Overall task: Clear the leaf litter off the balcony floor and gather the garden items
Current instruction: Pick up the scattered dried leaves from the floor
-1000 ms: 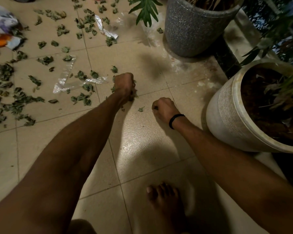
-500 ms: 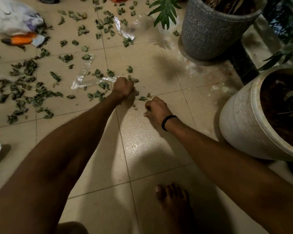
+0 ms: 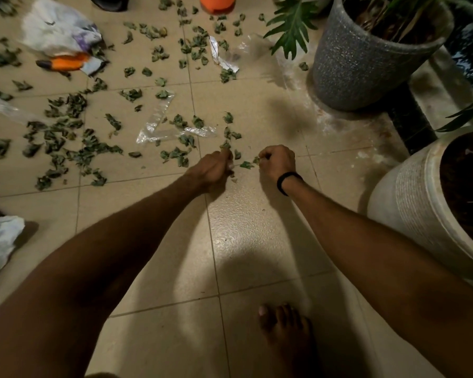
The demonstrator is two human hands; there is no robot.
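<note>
View from above of a person crouched over a beige tiled balcony floor (image 3: 257,241), both bare arms reaching forward. The left hand (image 3: 213,169) is a closed fist, its grip bunched round scraps of leaf litter (image 3: 74,100) that poke out by the thumb. The right hand (image 3: 277,162), wearing a black wristband (image 3: 287,182), has a narrow grip pinching one small leaf at the tile between the two hands. Most of the litter lies to the left and ahead, spread over several tiles. It is mixed with a strip of clear plastic (image 3: 159,129), a crumpled white bag (image 3: 58,31) and an orange and black object (image 3: 69,62) partly under the bag. A grey pot (image 3: 366,64) and a white pot (image 3: 410,197) stand to the right, and a bare foot (image 3: 284,326) is below. Likely risks: the full left fist may shed crumbs if it opens for more, dry leaves may crumble under a tight pinch, plastic may get scooped up with the leaves, and in this dim light small bits are easily missed
</note>
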